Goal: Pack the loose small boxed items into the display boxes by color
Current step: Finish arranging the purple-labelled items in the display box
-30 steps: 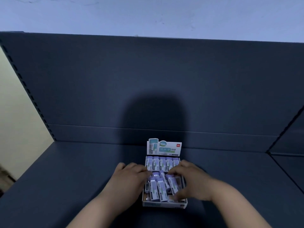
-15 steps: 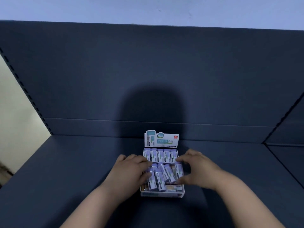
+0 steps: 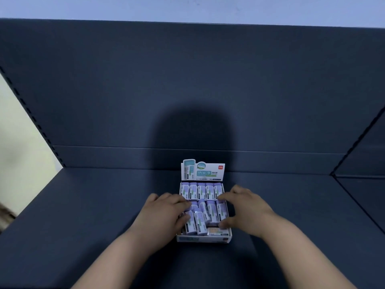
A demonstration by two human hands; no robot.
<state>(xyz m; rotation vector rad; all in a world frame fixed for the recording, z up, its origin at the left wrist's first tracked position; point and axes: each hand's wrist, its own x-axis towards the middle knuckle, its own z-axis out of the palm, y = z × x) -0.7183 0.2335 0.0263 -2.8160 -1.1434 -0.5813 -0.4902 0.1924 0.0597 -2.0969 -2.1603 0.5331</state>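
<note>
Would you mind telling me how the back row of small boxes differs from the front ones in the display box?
The back row is a neat, straight line of five; the front boxes lie tilted and overlapping. The left hand and right hand cover part of the front boxes, while the back row shows almost whole. Both are purple and sit in one display box.
</note>
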